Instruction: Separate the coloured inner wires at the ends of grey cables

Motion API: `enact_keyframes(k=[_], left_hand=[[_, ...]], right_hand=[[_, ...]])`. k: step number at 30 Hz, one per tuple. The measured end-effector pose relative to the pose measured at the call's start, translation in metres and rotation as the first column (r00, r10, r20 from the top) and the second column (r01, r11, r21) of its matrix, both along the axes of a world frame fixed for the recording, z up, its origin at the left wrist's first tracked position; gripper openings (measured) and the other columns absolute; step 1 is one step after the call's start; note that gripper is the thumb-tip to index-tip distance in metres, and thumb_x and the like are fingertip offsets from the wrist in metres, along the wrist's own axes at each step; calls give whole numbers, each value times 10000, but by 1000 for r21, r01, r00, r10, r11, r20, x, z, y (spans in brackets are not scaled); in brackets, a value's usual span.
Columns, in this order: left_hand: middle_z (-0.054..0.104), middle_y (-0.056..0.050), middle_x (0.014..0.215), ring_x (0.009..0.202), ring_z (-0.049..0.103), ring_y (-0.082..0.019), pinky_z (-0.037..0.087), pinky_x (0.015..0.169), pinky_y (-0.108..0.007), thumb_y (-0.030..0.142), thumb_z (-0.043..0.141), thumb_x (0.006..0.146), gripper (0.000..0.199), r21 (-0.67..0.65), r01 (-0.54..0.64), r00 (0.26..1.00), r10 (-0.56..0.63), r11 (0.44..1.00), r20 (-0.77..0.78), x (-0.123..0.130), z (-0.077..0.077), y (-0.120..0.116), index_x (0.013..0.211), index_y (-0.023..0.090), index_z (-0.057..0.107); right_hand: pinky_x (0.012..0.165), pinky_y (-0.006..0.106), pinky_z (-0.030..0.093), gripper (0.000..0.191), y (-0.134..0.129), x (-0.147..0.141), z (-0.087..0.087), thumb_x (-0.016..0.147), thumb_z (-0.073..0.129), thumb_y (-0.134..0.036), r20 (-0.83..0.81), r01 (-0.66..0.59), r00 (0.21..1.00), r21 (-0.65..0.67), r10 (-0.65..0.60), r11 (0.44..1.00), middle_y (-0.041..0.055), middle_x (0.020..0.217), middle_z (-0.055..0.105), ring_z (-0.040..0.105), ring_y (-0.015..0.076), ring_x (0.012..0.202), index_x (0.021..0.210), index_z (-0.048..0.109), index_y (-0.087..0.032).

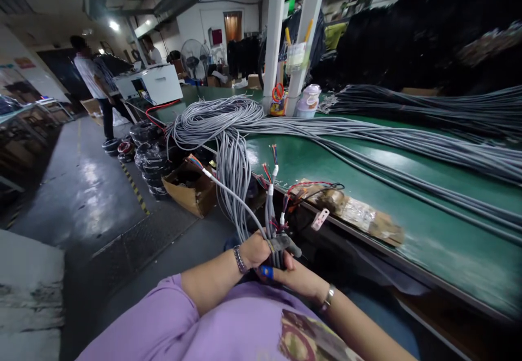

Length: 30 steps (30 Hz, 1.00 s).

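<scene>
Close to my body, my left hand (256,249) is closed around several grey cables (269,209). Grey covers sit on its fingertips. My right hand (291,275) grips the same bunch just below, with blue tape on its thumb. The cable ends point up and away from me, showing white sleeves (271,189) and thin coloured wires (274,154). One cable (234,190) leans off to the left with its coloured wires fanned out. Behind my left hand, a thick hank of grey cable (233,168) hangs over the table edge.
A green table (428,181) runs to the right, bearing long grey cables (367,132) and a coil (220,113). A taped cardboard piece (359,214) lies along its edge. An open cardboard box (191,195) and wrapped coils (150,160) stand on the floor. A person (95,81) stands far left.
</scene>
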<state>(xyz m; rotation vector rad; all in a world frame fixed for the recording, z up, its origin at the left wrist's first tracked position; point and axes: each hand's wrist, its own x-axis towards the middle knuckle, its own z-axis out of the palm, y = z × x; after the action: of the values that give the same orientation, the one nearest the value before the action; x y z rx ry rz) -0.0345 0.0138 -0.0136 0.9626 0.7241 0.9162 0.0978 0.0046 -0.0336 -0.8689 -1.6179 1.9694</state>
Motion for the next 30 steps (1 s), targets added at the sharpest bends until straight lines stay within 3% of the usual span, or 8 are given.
enact_keyframes(k=[2,5,10,14,19,24,27,30], left_hand=[[593,-36,507,528,613,-179,475,540,-284,585,706,641,508,-34,-45,999,45,998,-2,1,-2,-1,783,98,681],[520,6,425,419,539,-137,426,464,-255,576,736,601,497,-118,-97,995,96,988,-14,0,-5,-3,725,101,656],[528,42,449,396,507,-105,386,425,-216,445,837,498,474,-254,-71,997,57,965,-60,-6,-15,-11,765,138,594],[577,5,511,459,560,-122,395,434,-208,401,851,466,457,-299,-2,995,-28,954,-96,-4,-22,-15,707,133,570],[636,-46,625,528,584,-131,416,482,-218,346,851,486,425,-281,43,996,-63,959,-60,0,-20,-14,762,102,639],[656,-77,635,594,619,-169,445,534,-241,433,827,548,431,-293,39,998,-50,955,-32,1,-17,-18,767,93,676],[665,-74,656,610,626,-176,488,629,-293,475,807,581,450,-259,12,999,-25,966,-47,1,-17,-20,795,97,689],[679,-81,712,677,636,-187,488,720,-313,491,794,599,464,-153,75,988,-94,985,-122,-3,-15,-22,823,94,706]], right_hand=[[770,336,514,331,-2,13,6,641,784,-339,65,-3,998,167,-8,986,60,859,699,613,212,826,898,683,-157],[755,349,517,296,-3,39,14,756,668,-364,191,-119,978,186,83,975,64,889,708,629,234,828,971,691,-161],[733,339,510,301,0,58,26,781,606,-415,205,231,935,270,-291,935,70,874,709,632,236,802,960,686,-186],[672,316,511,307,4,43,33,745,629,-450,132,333,917,268,-377,904,56,801,692,620,212,721,898,652,-185],[557,284,486,188,8,28,33,737,602,-364,144,334,913,272,-381,903,19,605,648,611,187,583,793,615,-186],[442,254,420,99,1,28,26,733,550,-288,224,385,854,333,-469,861,-14,496,594,546,153,441,750,566,-191],[470,270,457,141,-6,30,27,753,551,-345,159,464,832,323,-531,825,-5,538,614,579,170,482,768,562,-205],[559,300,509,185,-12,32,30,755,569,-404,61,553,803,293,-593,780,20,629,658,628,199,592,774,577,-220]])
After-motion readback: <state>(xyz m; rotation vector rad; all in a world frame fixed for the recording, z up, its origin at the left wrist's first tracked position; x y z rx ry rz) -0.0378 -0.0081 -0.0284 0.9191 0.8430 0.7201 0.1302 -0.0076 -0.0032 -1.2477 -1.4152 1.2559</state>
